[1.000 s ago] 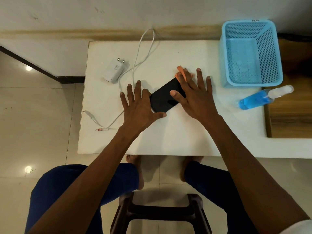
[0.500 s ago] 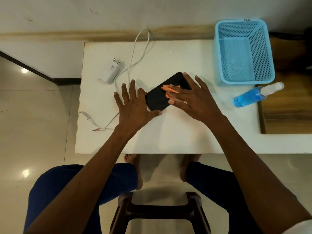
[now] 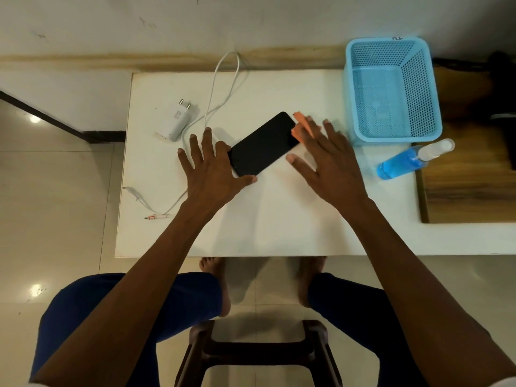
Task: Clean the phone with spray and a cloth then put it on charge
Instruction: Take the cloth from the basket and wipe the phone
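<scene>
A black phone [image 3: 264, 143] lies screen up and slanted on the white table [image 3: 279, 219]. My left hand [image 3: 212, 169] lies flat with spread fingers, its thumb and forefinger bracing the phone's near-left end. My right hand [image 3: 324, 157] presses an orange cloth [image 3: 303, 127] flat against the phone's far-right end; most of the cloth is hidden under the fingers. A blue spray bottle [image 3: 410, 159] lies on its side at the right. The white charger plug [image 3: 178, 121] and its cable [image 3: 220, 90] lie at the left, the cable's free end [image 3: 156, 217] near the table's left edge.
A light blue perforated basket [image 3: 391, 90] stands at the back right of the table. A wooden surface [image 3: 469, 177] adjoins the table on the right. A dark stool [image 3: 259, 353] sits below between my legs. Tiled floor lies to the left.
My right hand slid the orange cloth from the middle of the phone's screen back to its far-right end. My left hand kept bracing the phone.
</scene>
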A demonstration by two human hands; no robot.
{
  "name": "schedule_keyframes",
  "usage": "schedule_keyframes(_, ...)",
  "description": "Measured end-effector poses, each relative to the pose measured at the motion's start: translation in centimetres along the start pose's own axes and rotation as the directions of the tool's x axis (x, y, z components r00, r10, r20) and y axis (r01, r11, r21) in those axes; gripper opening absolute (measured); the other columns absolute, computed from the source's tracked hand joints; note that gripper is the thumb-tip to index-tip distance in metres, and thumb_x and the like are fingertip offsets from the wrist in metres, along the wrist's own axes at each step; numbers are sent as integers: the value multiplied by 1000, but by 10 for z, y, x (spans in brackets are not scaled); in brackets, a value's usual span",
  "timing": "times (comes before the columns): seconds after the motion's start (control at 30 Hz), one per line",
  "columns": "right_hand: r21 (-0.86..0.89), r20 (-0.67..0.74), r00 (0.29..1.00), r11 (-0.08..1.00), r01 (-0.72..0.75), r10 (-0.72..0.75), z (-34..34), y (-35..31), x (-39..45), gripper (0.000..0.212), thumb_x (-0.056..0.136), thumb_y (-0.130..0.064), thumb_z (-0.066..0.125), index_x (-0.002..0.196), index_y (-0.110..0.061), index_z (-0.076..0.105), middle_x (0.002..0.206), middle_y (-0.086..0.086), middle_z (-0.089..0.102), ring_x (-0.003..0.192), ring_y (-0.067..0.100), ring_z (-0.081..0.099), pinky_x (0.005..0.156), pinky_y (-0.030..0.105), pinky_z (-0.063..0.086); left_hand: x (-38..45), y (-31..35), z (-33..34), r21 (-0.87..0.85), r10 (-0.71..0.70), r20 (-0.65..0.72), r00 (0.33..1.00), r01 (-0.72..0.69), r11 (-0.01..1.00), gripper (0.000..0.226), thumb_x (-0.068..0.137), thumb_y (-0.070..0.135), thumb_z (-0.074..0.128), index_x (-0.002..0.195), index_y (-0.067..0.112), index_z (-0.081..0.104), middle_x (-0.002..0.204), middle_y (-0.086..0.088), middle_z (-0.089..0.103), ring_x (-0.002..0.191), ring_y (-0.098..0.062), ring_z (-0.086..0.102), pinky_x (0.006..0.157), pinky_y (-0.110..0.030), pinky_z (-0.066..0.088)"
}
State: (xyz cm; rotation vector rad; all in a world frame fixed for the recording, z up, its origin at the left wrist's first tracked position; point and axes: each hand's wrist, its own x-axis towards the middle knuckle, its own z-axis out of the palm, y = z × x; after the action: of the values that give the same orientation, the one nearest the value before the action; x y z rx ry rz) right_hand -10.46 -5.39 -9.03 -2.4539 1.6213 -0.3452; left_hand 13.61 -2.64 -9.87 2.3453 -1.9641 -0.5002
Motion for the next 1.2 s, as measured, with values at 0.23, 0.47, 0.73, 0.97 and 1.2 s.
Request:
schedule_keyframes(0.23,-52,289,921,956,288,-261,20,-29,-7,68,99,-67,15,157,-32,20,166,-10,9,154,29,3,123,52,12,2,-2,-1,27,12,-3,1000,-11,1000,92,72,75,64,139,17,40,164,-14,3,150,-40,-5,117,-62,0)
schedule_keyframes(0.47,-175,292,953,975,135,-79,19,-11,-4,73,99,-67,4,158,-28,18,167,-3,13,152,37,10,118,64,15,2,-1,-5,1,11,18,1000,-12,1000,86,73,70,68,137,20,41,165,-12,0,150,-39,-8,117,-61,-3)
schedule_keyframes(0.73,-148,275,961,989,5,36,24,-12,-3,81,94,-73,4,160,-26,5,168,-3,-1,153,36,2,119,62,11,4,-2,-3,8,1,12,1000,-1,1000,86,71,71,68,137,22,41,165,-11,2,151,-38,-7,117,-60,-3)
schedule_keyframes(0.97,-125,297,942,972,198,-154,26,-22,-7,78,95,-73,4,159,-28,15,167,-3,9,153,36,7,119,63,13,6,-3,-3,16,12,13,1000,-12,1000,88,71,72,67,137,21,41,165,-12,1,150,-39,-6,117,-61,-1)
schedule_keyframes(1.2,-154,232,968,986,-61,96,20,2,4,76,94,-71,2,159,-31,7,167,-8,0,154,35,2,119,63,10,5,0,-4,-9,12,17,1000,-12,1000,82,72,68,70,134,22,43,164,-11,2,150,-38,-7,118,-60,-2)
